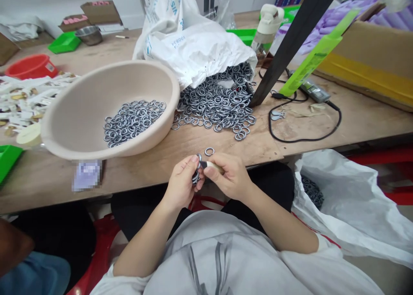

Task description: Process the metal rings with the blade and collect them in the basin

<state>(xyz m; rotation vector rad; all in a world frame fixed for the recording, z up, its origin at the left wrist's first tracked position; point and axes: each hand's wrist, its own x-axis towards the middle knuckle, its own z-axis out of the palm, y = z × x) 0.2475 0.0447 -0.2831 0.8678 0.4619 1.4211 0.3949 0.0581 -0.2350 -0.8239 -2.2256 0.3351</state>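
My left hand (186,176) is closed on several grey rings (195,177), pinching one upright between thumb and finger. In my right hand (230,174) is a knife-like tool with a pale handle (215,167) and a short dark blade (203,164). The blade's tip is at the pinched ring; whether it touches cannot be made out. One loose ring (209,151) lies on the table just beyond my hands. A big heap of rings (219,103) spills from a white sack (200,50). More rings (134,121) lie inside a beige basin (109,73).
An open white bag (348,209) with rings inside hangs at my right. A dark metal post (293,45) rises from the table, beside a black cable (274,136) and a cardboard box (364,62). White parts (26,101) lie left. Another person's arm (14,247) is at lower left.
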